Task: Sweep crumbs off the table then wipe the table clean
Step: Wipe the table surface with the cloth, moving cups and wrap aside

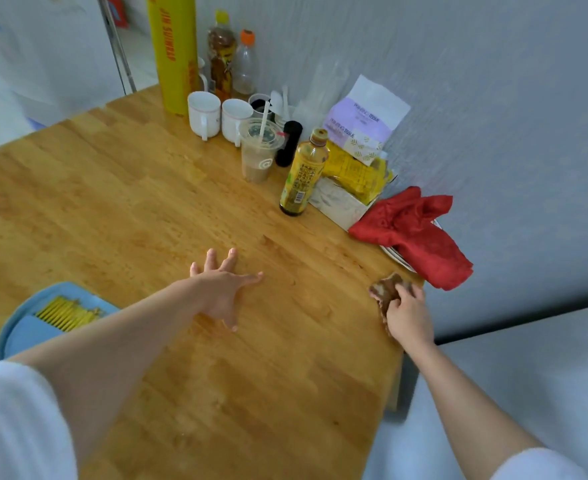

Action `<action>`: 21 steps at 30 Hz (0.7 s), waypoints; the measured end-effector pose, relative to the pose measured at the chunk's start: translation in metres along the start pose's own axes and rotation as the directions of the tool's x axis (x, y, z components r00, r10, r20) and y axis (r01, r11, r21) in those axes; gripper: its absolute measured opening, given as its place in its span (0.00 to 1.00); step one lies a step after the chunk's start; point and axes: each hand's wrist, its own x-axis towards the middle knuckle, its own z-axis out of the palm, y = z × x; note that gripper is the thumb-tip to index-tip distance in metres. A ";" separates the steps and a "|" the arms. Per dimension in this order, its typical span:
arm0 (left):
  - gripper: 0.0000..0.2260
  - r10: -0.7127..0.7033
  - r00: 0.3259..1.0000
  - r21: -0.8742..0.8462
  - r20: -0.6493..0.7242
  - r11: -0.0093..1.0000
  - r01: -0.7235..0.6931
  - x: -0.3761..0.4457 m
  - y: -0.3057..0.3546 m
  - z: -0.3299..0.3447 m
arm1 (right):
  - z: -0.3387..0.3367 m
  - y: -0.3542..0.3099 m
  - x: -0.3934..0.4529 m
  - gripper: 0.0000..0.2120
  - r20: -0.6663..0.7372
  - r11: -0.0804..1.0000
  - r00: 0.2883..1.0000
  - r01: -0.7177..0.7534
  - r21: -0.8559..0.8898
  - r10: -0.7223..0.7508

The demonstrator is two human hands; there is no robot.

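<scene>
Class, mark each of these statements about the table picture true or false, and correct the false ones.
1. The right hand grips a brown cloth. True.
2. The left hand holds a cup. False: it rests open on the wooden table, fingers spread.
3. The red cloth lies near the table's right edge. True.
4. The yellow-labelled bottle lies on its side. False: it stands upright.
5. The iced drink cup has a straw. True.

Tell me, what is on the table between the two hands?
Nothing: in the head view, only bare table lies between the left hand and the right hand gripping the cloth.
</scene>
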 end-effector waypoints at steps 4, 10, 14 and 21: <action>0.52 -0.002 1.000 -0.010 0.004 1.000 0.002 0.003 -0.001 0.002 | 0.026 -0.071 -0.009 0.29 0.114 0.971 0.965 0.232 0.052 -0.236; 0.52 -0.002 0.999 0.013 0.035 1.000 0.001 -0.003 0.001 -0.002 | 0.028 -0.073 -0.029 0.22 0.210 0.898 0.873 0.428 0.101 -0.439; 0.52 0.001 0.999 0.021 0.039 1.000 -0.002 -0.002 0.002 -0.002 | 0.004 0.016 0.007 0.22 0.035 0.993 0.997 0.065 0.102 -0.068; 0.51 0.001 0.999 0.016 0.050 1.000 -0.002 0.000 0.001 -0.002 | 0.021 -0.049 0.039 0.22 0.011 0.991 0.991 0.133 -0.006 -0.133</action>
